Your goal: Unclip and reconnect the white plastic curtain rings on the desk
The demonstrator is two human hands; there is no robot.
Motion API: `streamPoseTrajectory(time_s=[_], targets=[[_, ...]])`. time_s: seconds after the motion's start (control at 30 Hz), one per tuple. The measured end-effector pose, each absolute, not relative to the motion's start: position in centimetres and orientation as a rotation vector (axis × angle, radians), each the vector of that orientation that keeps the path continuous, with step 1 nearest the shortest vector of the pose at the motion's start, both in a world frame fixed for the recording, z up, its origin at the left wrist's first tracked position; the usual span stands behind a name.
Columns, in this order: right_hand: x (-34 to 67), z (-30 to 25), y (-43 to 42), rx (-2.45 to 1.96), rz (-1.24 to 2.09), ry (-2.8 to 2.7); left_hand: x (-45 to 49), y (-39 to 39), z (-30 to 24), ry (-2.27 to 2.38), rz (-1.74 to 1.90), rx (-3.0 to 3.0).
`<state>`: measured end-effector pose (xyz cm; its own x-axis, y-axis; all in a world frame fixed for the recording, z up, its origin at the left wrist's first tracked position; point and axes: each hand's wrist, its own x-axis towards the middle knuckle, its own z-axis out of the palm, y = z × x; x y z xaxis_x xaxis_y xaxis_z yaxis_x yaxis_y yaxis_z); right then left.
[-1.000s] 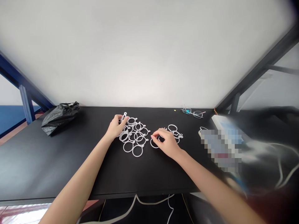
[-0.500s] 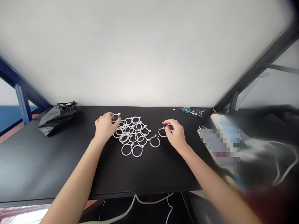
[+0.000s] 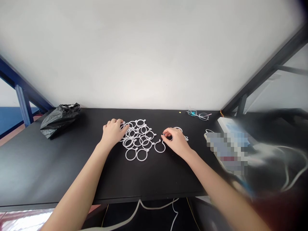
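White rings (image 3: pixel 131 159), several of them, lie overlapped in a loose pile on the black table (image 3: pixel 144 179). Each is thin and round with a small flat tab. My left hand (image 3: pixel 113 133) is at the pile's upper left edge, thumb and fingers closed around a white ring (image 3: pixel 123 124), partly hidden. To the right, my right hand (image 3: pixel 176 141) pinches another white ring by its end; most of that ring is behind the fingers. A single ring with a gap (image 3: pixel 160 152) lies just left of that hand. Part of another ring (image 3: pixel 178 128) shows beyond its knuckles.
A crumpled black plastic bag (image 3: pixel 60 120) sits at the back left. Eyeglasses (image 3: pixel 197 115) lie near the wall at the back right. A phone-like item (image 3: pixel 223 154), partly blurred out, and a white box (image 3: pixel 231 128) are at the right. White cables (image 3: pixel 125 221) hang below the front edge.
My left hand has come down and right onto the pile with its ring. My right hand has shifted slightly left and lower, covering the ring that showed beside its fingertips.
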<state>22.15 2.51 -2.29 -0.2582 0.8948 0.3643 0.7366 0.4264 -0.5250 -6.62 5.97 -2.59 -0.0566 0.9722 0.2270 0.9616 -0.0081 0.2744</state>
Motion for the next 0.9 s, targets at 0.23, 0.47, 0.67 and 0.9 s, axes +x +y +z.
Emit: streamPoseTrajectory(time_s=[0.23,0.47,0.67,0.9], targets=[[21.5,-1.4,1.6,-1.39,0.433,-2.266,-4.3,5.2,-1.9,1.842,1.108,2.332],[21.6,-1.6,1.6,-1.41,0.488,-2.277,-1.8,3.9,-1.4,1.433,1.221,2.505],[21.2,-1.9,1.5,-1.216,0.533,-2.045,-0.4,2.7,-1.1,1.252,1.141,2.492],[20.4,-1.5,0.7,-1.066,0.427,-1.793,1.6,0.8,-0.4,0.929,0.988,2.058]])
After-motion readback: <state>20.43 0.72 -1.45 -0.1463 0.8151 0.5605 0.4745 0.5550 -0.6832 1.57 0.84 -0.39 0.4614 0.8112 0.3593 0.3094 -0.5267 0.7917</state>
